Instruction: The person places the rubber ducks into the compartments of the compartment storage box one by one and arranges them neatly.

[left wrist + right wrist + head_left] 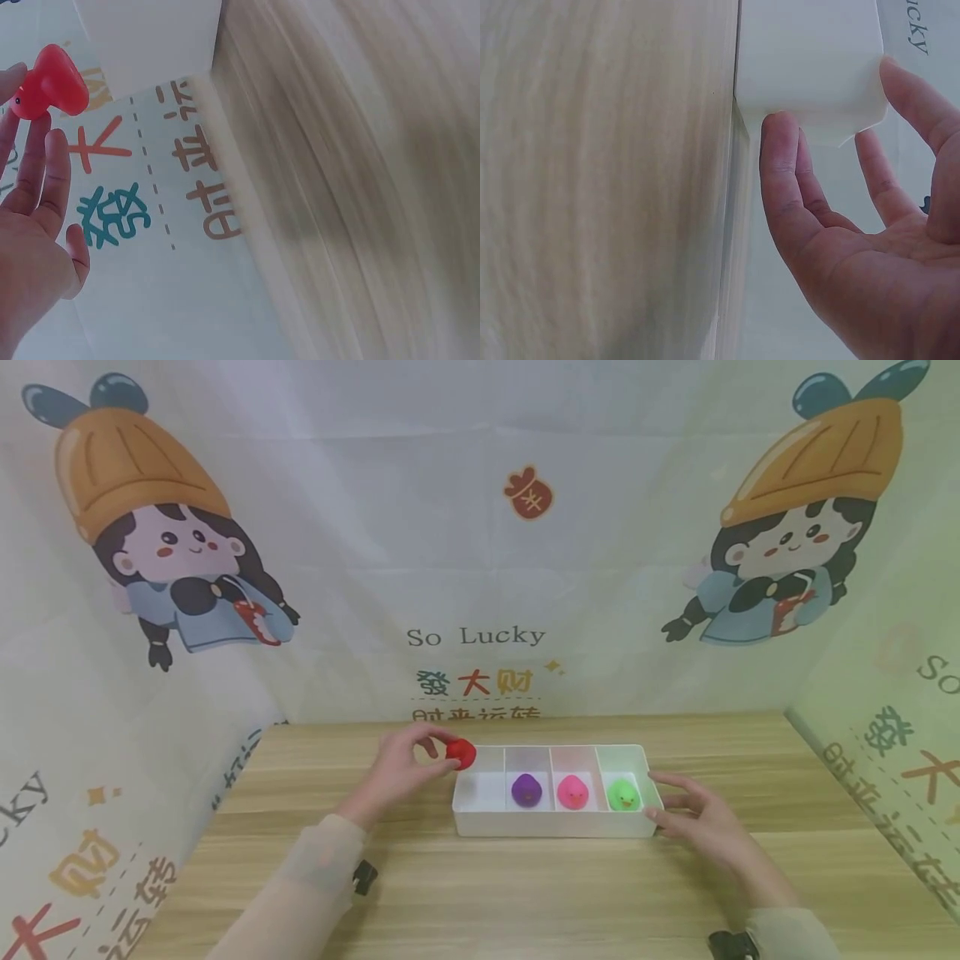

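At the box's left end, my left hand [401,770] pinches a red rubber duck [461,754] between thumb and fingertips. The left wrist view shows the same red duck [52,84] tipped over in the fingers, clear of the box's end wall. The white divided box [555,824] has a row of compartments. From left to right, after a bare leftmost one, sit a purple duck [527,790], a pink duck [573,792] and a green duck [623,795]. My right hand [701,818] grips the box's right end, thumb at the front corner, fingers along the end wall.
The box rests on a wood-grain table [420,893]. Behind it and at both sides hangs a printed cloth [360,610] with cartoon figures and lettering. Black wrist straps [364,877] show at both sleeves.
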Demonstrator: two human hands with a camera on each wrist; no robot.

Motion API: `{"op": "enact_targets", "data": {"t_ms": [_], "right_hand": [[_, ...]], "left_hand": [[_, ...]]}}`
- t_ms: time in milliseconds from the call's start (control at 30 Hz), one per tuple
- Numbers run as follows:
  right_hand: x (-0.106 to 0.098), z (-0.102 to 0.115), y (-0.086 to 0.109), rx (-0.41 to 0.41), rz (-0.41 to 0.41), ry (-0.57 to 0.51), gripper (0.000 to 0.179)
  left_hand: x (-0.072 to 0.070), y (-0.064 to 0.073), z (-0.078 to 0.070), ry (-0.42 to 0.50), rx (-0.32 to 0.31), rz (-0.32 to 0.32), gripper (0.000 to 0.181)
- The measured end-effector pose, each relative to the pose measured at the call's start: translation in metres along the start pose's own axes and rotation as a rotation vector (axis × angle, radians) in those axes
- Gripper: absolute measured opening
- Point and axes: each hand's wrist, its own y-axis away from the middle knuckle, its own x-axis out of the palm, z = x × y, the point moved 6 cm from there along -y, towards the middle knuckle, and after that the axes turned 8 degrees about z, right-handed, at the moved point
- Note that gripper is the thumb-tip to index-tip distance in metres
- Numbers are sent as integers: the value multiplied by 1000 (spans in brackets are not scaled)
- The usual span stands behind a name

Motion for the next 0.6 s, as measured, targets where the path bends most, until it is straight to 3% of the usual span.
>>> {"op": "enact_targets", "data": {"t_ms": [200,600], "right_hand": [[1,1,-1,-9,10,-10,68],[1,0,1,-6,11,-12,69]], "left_hand": [[9,-3,-1,-64,23,31,32],[24,-5,0,-85,39,56,32]]}}
